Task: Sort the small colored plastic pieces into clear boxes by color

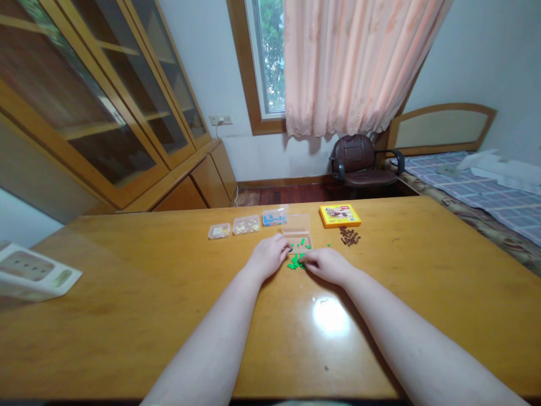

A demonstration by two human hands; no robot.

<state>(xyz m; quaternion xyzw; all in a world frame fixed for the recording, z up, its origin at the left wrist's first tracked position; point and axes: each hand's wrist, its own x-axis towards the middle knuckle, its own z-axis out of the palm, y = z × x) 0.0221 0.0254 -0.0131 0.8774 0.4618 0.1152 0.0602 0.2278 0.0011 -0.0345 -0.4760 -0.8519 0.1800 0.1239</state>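
Observation:
Small green pieces (294, 263) lie in a loose pile on the wooden table, just in front of an opened clear plastic box (301, 250). A few more green bits are inside that box, and its clear lid (296, 223) stands raised at the back. My left hand (269, 255) is curled at the box's left end, its fingertips on the rim. At the right side of the pile is my right hand (327, 265), fingers pinched together at a green piece. Its fingertips partly cover the pile. A single green bit (328, 245) lies apart beyond the right hand.
Left of the box stand clear boxes with blue pieces (274, 219), pale pieces (245, 225) and yellowish pieces (219, 231). A yellow box (340, 215) and a brown pile of pieces (350, 236) lie to the right. A white carton (36, 272) sits at far left.

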